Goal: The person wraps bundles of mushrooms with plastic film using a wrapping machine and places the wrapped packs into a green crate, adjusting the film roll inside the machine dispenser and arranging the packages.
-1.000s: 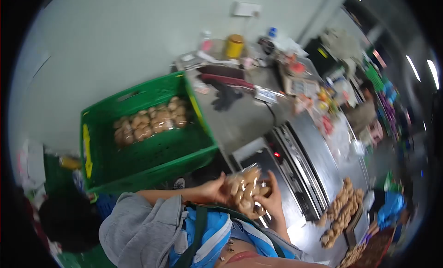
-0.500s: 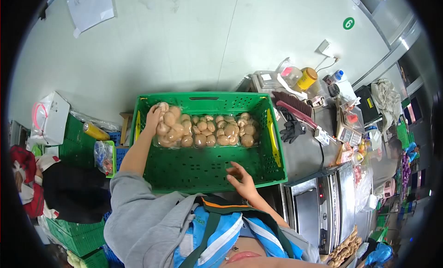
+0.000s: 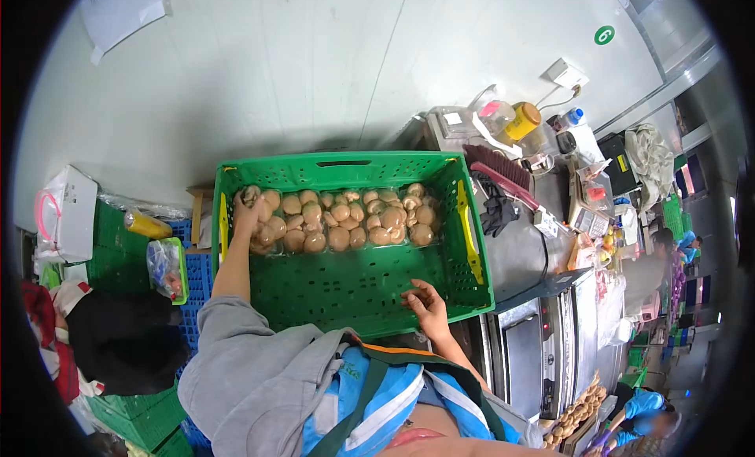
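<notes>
A green crate (image 3: 366, 288) with yellow handles holds a row of clear-wrapped packs of brown mushrooms (image 3: 340, 221) along its far side. My left hand (image 3: 248, 217) is inside the crate at the left end of the row, its fingers closed on the leftmost mushroom pack (image 3: 267, 230). Over the crate's near right part hovers my right hand (image 3: 426, 304), fingers apart and curled a little, holding nothing.
Right of the crate, a metal counter (image 3: 511, 256) bears a brush (image 3: 503, 174), black gloves (image 3: 495, 209), a yellow jar (image 3: 521, 123) and a wrapping machine (image 3: 543, 347). Loose mushrooms (image 3: 578, 414) lie lower right, near a co-worker in blue (image 3: 641, 406). A black garment (image 3: 126, 339) is at left.
The pack carried in my hands a second ago is out of them, and the view has swung to the crate. Since half a second ago, my left hand and its pack have shifted left.
</notes>
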`<state>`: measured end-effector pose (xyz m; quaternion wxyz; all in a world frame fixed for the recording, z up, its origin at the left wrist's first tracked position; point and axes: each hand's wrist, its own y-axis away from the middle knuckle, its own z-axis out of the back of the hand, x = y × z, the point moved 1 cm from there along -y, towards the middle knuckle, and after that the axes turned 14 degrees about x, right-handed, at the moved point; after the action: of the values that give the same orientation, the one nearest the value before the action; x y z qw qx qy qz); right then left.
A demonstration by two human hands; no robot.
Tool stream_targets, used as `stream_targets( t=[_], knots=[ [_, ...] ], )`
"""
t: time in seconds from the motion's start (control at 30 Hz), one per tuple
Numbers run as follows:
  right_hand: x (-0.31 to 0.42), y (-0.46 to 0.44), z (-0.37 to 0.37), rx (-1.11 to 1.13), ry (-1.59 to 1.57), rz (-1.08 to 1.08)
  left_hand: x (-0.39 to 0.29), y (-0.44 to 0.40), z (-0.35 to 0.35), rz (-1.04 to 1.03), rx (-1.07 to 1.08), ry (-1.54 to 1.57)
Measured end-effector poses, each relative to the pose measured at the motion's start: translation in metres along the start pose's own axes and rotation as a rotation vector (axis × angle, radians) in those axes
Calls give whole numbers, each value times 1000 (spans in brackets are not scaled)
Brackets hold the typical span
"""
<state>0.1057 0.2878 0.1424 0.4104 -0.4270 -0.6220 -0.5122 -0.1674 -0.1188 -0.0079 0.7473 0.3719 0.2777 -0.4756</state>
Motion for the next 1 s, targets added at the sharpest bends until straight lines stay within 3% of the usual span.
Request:
stream_targets(
  t=[0.07, 0.1, 0.3, 0.4, 0.43, 0.53, 0.6, 0.67, 0.8, 0.87, 0.93, 1.0],
  knots=[
    [-4, 0, -2, 5, -5, 0, 10, 12, 6, -69, 6, -133],
    [-5, -1, -3, 1, 42, 10, -5, 28, 10, -124, -24, -23],
    [-5, 4, -4, 10, 241, 18, -44, 53, 11, -100, -219, -230],
    [-6, 4, -3, 8, 257, 13, -69, 63, 20, -84, -145, -360],
    [-6, 6, -2, 5, 241, 0, -65, 63, 16, -193, -233, -437],
    [-6, 8, -1, 0, 267, 36, -61, 52, 20, -211, -107, -276],
    [-4, 7, -3, 2, 267, 29, -46, 35, 10, -248, -166, -420],
    [-4, 6, -4, 4, 269, 24, -31, 19, 3, -23, 12, -379],
    [-1, 5, -7, 11, 349, 47, 39, -7, -14, -121, -43, -70],
    [1, 5, -12, -6, 380, 43, 54, -15, -26, -175, -91, -57],
    [5, 6, -14, -7, 530, 43, 35, 3, -23, -371, -212, -473],
    [9, 7, -14, -31, 550, 48, 18, 17, -18, -485, -275, -559]
  ],
)
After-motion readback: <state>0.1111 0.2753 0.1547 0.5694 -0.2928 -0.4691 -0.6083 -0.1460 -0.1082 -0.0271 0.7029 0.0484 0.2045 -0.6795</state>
